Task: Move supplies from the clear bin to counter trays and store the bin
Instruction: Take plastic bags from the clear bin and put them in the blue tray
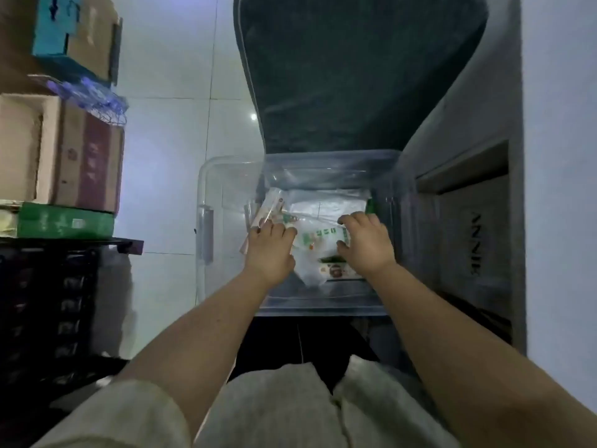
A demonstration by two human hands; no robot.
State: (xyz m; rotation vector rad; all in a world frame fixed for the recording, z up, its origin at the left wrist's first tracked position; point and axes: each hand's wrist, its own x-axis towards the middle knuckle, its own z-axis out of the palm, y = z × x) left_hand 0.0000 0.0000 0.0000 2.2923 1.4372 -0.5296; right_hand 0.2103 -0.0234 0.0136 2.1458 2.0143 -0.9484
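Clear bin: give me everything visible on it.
The clear bin is a see-through plastic box with rounded corners and a latch on its left side, sitting on the floor, its dark lid raised behind it. Inside lie white packets with green print. The left hand and right hand both reach in onto the packets.

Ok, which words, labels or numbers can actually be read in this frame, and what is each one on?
"ANNIS", dark letters running sideways, on the grey panel right of the clear bin.
Green and white packets in the bin: print too blurred to read.
Cardboard boxes on the left: markings unreadable.
Green box: label unreadable.
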